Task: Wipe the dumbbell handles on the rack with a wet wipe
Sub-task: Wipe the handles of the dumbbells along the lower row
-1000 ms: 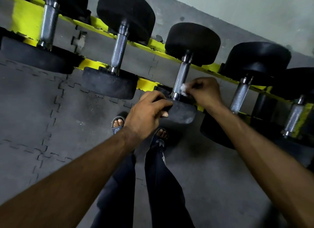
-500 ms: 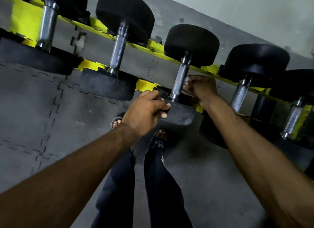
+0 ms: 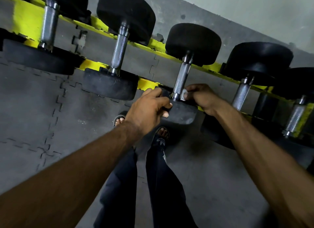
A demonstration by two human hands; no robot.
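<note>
Grey interlocking floor mat (image 3: 34,108) under the yellow rack (image 3: 146,84): I log left hand (image 3: 147,108) with fingers curled over the near head (image 3: 181,114) of the centre dumbbell (image 3: 193,44), right hand (image 3: 202,98) pinching the wet wipe (image 3: 184,93) against the lower end of its handle (image 3: 182,76), frame centre; mid-task, I judge, other handles (image 3: 119,51) status unreadable.

Knurled shiny metal handle (image 3: 181,80), matt black rubber heads (image 3: 192,44), chipped yellow-painted rack (image 3: 147,83), grey foam floor tiles (image 3: 30,108).

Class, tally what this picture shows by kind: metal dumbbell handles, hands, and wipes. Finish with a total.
Dumbbell handles: 5
Hands (left hand, right hand): 2
Wet wipe: 1
Total: 8
</note>
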